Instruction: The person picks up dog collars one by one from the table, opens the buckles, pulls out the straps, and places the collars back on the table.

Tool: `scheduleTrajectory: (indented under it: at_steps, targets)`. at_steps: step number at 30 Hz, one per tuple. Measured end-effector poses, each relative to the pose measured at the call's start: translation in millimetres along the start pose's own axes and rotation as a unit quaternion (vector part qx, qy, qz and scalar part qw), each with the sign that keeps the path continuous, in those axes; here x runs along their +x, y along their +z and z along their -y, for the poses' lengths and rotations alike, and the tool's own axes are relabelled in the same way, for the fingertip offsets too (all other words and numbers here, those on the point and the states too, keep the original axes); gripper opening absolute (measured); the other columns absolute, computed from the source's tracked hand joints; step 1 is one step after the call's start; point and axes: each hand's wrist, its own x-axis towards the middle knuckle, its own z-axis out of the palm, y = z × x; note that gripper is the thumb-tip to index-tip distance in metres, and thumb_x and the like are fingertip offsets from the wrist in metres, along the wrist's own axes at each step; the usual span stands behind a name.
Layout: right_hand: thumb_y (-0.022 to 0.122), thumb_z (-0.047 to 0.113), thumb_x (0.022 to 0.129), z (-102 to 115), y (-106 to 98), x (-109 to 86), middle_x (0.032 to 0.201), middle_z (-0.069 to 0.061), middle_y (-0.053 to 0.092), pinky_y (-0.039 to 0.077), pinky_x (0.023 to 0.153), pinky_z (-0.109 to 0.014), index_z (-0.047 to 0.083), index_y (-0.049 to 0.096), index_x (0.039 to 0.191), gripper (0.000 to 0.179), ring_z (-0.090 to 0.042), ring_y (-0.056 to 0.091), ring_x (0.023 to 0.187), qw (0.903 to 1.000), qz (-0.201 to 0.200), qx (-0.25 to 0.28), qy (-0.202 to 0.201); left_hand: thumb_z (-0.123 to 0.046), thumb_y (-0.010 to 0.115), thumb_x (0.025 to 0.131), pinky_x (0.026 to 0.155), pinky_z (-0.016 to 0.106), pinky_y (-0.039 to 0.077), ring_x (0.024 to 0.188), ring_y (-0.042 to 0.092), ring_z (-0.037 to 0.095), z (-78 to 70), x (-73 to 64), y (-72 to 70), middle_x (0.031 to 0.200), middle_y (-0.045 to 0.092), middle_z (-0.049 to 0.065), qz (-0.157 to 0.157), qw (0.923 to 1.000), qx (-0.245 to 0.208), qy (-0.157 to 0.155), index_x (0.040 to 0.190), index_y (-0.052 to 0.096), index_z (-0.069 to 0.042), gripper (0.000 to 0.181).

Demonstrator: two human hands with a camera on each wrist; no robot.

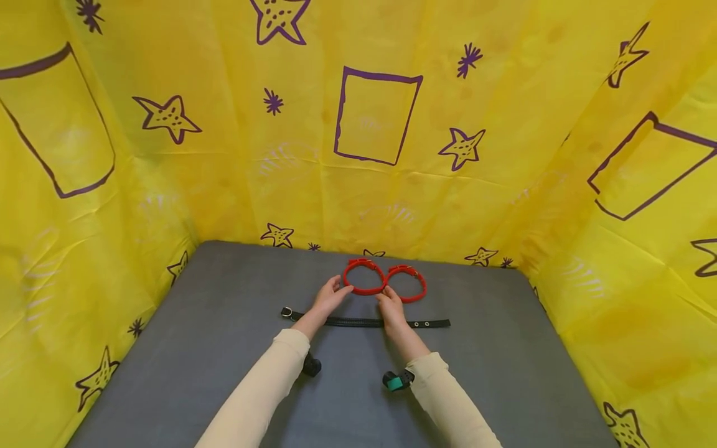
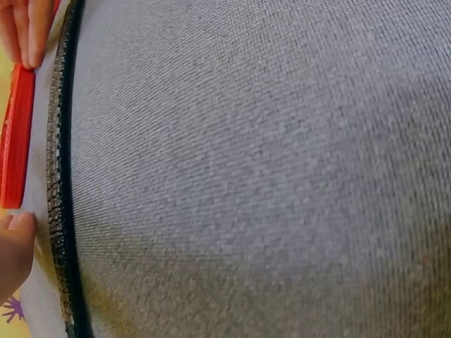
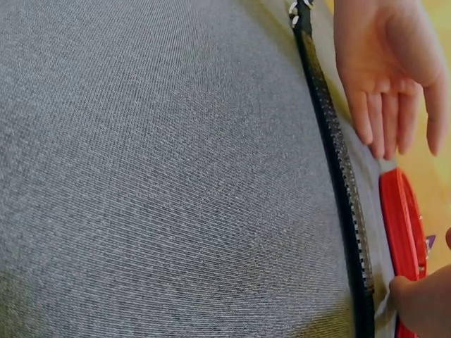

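Observation:
Two red buckled collars lie side by side as loops, the left collar (image 1: 364, 291) touching the right collar (image 1: 417, 297). My left hand (image 1: 329, 297) is at the left collar's left side, its fingers extended and thumb near the rim; in the right wrist view the left hand (image 3: 387, 77) shows a bare palm. With fingers fairly straight, my right hand (image 1: 393, 308) touches the loops where they meet. In the left wrist view the right hand's fingertips (image 2: 32, 60) rest at the end of the red collar (image 2: 17, 141). Beneath both forearms stretches a black collar (image 1: 353, 322), unbuckled and flat.
The grey cloth-covered table (image 1: 482, 361) is enclosed by yellow fabric walls (image 1: 224, 124) with purple drawn stars and boxes. The black collar's metal buckle (image 1: 287, 312) is at its left end, its eyelets (image 1: 427, 324) at the right. Black wrist devices (image 1: 396, 380) are strapped to both wrists.

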Motion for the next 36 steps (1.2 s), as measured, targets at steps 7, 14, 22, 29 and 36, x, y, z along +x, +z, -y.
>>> scheduleTrajectory:
  at_steps: [7,14,22,29,36]
  targets:
    - [0.045,-0.005,0.092,63.1,18.7,-46.8,0.15,-0.037,0.019,0.022,0.114,-0.048,-0.021,0.018,0.144,0.061,-0.043,0.018,0.142,0.9994,0.016,-0.011,0.028,-0.023,0.062,0.096,0.109,0.05,0.034,0.138,0.034,0.035,4.1,1.8,4.2,0.151,0.036,0.022,0.01,0.9999,-0.01,0.002,0.149,0.033,0.002,0.066]
    - [0.047,-0.004,0.091,46.5,15.8,-37.5,0.151,-0.036,0.021,0.024,0.114,-0.049,-0.018,0.02,0.145,0.062,-0.041,0.021,0.142,0.9993,0.022,-0.003,0.03,-0.022,0.066,0.093,0.11,0.05,0.031,0.138,0.033,0.037,7.2,-0.7,7.6,0.149,0.036,0.025,0.026,0.9996,-0.006,0.012,0.15,0.031,0.002,0.07]
    - [0.049,-0.003,0.09,45.0,17.7,-30.5,0.146,-0.035,0.031,0.031,0.11,-0.048,-0.017,0.028,0.143,0.059,-0.04,0.033,0.134,0.9994,-0.009,-0.004,0.034,-0.018,0.064,0.094,0.11,0.05,0.032,0.137,0.034,0.038,6.5,0.0,7.7,0.149,0.037,0.024,0.006,0.9992,-0.035,0.02,0.148,0.033,0.004,0.066]
    - [0.077,0.015,0.083,-29.2,-3.7,27.0,0.114,-0.015,0.063,0.052,0.087,-0.03,0.002,0.061,0.124,0.046,-0.022,0.063,0.102,0.9962,-0.038,0.073,-0.029,-0.019,0.062,0.095,0.108,0.046,0.035,0.134,0.04,0.036,5.2,-0.4,8.2,0.146,0.042,0.022,-0.04,0.9934,-0.108,0.001,0.144,0.04,0.004,0.059]
    - [0.059,-0.003,0.092,44.2,20.8,-31.9,0.103,-0.013,0.065,0.05,0.095,-0.036,-0.018,0.04,0.136,0.049,-0.014,0.064,0.083,0.9876,-0.074,0.131,0.045,-0.017,0.058,0.097,0.106,0.046,0.038,0.133,0.04,0.038,-5.2,-6.4,12.8,0.149,0.033,0.027,-0.064,0.9585,-0.276,-0.028,0.148,0.029,0.007,0.064]
